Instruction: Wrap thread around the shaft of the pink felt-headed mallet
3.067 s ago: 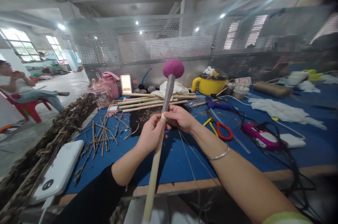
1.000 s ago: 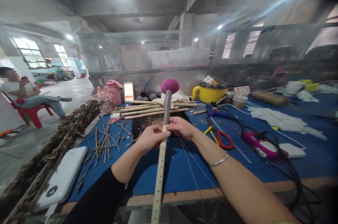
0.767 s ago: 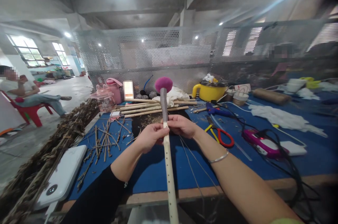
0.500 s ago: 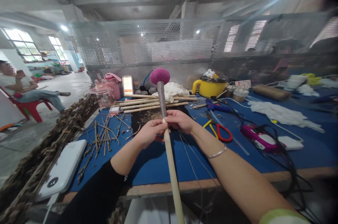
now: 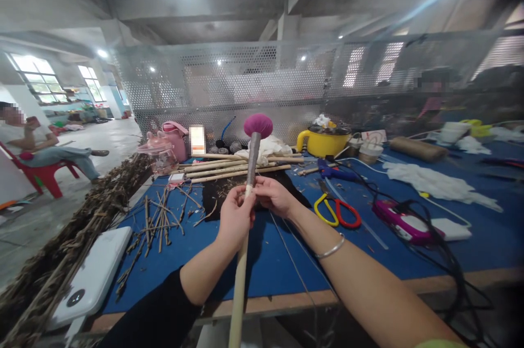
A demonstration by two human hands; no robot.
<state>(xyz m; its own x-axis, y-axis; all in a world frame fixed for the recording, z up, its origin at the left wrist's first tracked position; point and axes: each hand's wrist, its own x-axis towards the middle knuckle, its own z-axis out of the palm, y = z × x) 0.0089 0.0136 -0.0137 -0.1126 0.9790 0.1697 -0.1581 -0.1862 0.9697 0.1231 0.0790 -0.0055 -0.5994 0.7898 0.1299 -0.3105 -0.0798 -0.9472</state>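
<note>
A long pale stick (image 5: 240, 277) rises steeply from below the near edge of the blue-covered table (image 5: 192, 266). Its upper part carries a grey wrapping (image 5: 252, 159), and a fuzzy magenta ball (image 5: 258, 125) tops it. It is in the air above the middle of the table and rests on nothing.

The left hand (image 5: 235, 217) is clenched round the bare wood just under the wrapping and seems to carry the weight. The fingers (image 5: 262, 187) of the right hand (image 5: 273, 196) pinch the stick where the wrapping ends, so both grips meet at that seam and the point under the fingertips is kept steady. A thin grey thread (image 5: 292, 267) runs from the right hand to the near edge, apparently kept taut by that pinch. A silver bangle (image 5: 331, 249) sits on the right wrist.

Beneath the hands lies a dark mat (image 5: 213, 198) littered with bits. Just right of it, within easy reach of the right hand, are scissors with yellow and red handles (image 5: 338, 212), and farther right a magenta device (image 5: 399, 221) among black cables.

Beyond the hands lie bare bamboo rods (image 5: 229, 169) side by side. To the left are loose brown twigs (image 5: 161, 214), and a white power bank (image 5: 88, 274) lies at the near left corner. A yellow pot (image 5: 325, 140) and a pink bottle (image 5: 174, 137) stand at the far side. A person sits on a red chair (image 5: 49, 170) at far left.
</note>
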